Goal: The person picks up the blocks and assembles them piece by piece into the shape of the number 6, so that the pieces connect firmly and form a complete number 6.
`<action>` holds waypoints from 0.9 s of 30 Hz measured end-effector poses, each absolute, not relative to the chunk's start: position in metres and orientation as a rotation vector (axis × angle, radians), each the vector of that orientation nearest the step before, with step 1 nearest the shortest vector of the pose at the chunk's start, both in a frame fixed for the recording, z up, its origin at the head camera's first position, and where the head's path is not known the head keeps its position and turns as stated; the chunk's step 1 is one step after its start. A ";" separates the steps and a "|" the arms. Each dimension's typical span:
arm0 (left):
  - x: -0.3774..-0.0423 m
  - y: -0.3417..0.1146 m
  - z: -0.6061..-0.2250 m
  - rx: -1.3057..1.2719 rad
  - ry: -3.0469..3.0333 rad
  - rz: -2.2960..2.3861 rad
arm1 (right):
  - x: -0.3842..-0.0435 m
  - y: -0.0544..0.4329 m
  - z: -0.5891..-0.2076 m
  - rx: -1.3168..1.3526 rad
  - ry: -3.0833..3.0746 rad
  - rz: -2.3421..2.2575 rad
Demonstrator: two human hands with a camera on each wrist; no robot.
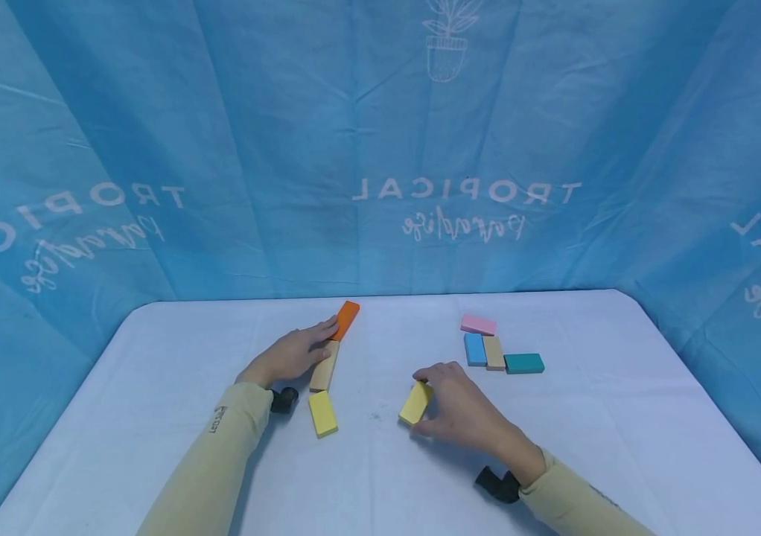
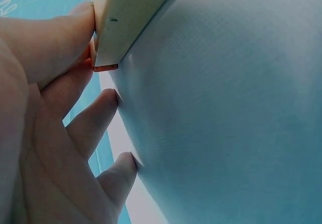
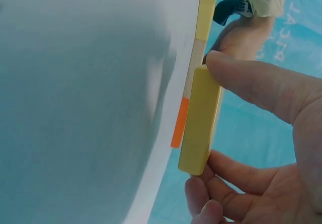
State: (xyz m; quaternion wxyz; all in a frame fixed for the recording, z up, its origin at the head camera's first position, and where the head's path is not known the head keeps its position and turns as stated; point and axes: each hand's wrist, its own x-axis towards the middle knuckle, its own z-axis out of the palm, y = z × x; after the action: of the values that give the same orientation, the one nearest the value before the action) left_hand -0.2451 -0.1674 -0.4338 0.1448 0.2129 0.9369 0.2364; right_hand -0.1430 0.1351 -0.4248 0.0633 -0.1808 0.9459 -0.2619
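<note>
My left hand (image 1: 290, 353) lies along the left side of a short row of blocks, its fingers mostly straight. Its thumb (image 2: 60, 38) touches the plain wooden block (image 1: 324, 366), and its fingertips reach the orange block (image 1: 347, 318) at the row's far end. Nearest me in the row is a yellow block (image 1: 322, 414), slightly angled. My right hand (image 1: 462, 412) pinches another yellow block (image 3: 200, 123) by its two ends, between thumb and fingers, right of the row. Whether this block touches the cloth is hard to tell.
Farther back on the right, a pink block (image 1: 478, 324) lies behind a blue block (image 1: 475, 350) and a tan block (image 1: 493, 353) set side by side. A green block (image 1: 524, 363) adjoins them. White cloth (image 1: 622, 432) covers the table; a blue curtain (image 1: 327, 246) hangs behind.
</note>
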 end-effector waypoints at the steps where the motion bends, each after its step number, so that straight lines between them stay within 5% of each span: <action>1: -0.245 -0.167 -0.434 0.613 2.699 0.682 | -0.143 0.134 -0.424 -0.559 2.843 -0.790; 27: -0.246 -0.166 -0.434 0.589 2.696 0.685 | -0.151 0.103 -0.428 -0.940 2.554 -0.693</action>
State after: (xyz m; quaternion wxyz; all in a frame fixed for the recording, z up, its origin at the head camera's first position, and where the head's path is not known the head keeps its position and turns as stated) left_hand -0.2459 -0.1657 -0.4340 0.1487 0.2049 0.9376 0.2381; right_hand -0.1514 0.1034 -0.4278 0.1657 -0.3301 0.8969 -0.2432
